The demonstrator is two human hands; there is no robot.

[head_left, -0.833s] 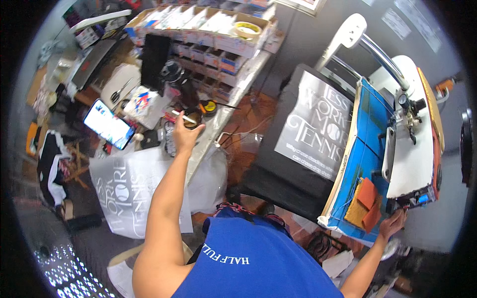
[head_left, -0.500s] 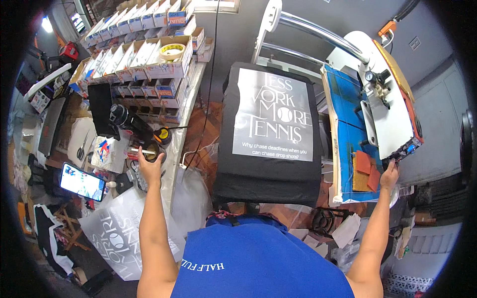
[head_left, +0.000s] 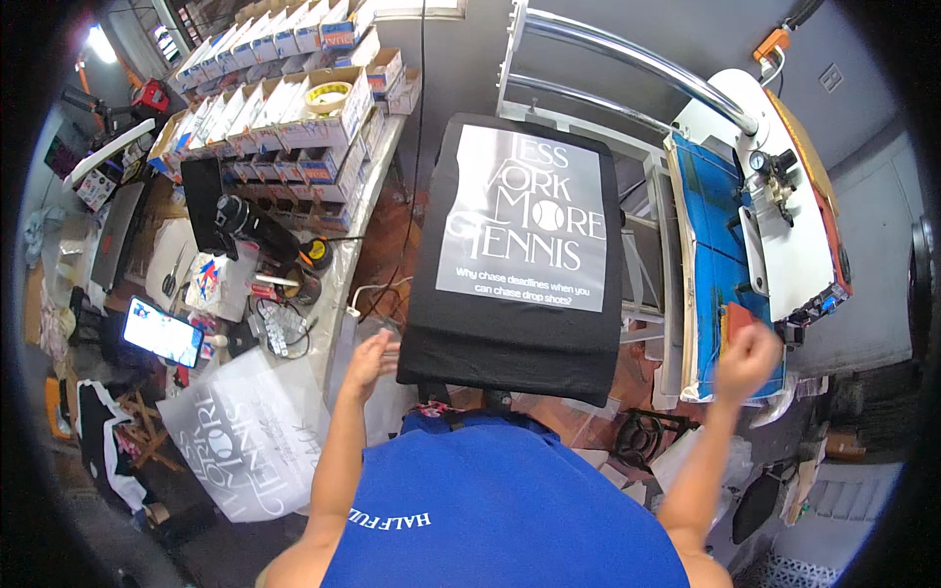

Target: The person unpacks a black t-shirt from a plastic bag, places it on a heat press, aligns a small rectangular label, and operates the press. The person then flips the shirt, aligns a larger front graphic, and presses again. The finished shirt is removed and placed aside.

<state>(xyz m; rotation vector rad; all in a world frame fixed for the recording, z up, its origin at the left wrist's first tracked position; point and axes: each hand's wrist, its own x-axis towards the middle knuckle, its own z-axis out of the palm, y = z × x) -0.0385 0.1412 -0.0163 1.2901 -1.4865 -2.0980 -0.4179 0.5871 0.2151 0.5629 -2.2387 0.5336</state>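
Fabric (head_left: 510,338), black, under printed sheet (head_left: 463,253); grey wall (head_left: 642,29) beyond; boxes (head_left: 343,124) left.

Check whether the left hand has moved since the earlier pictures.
Yes. Judged against the table, the left hand has moved right and back toward the person, from above the tabletop to beside the black cloth.

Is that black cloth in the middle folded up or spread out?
Spread out: the black cloth lies broad and fairly smooth, with a shiny sheet of white lettering flat on top. Its underside is hidden.
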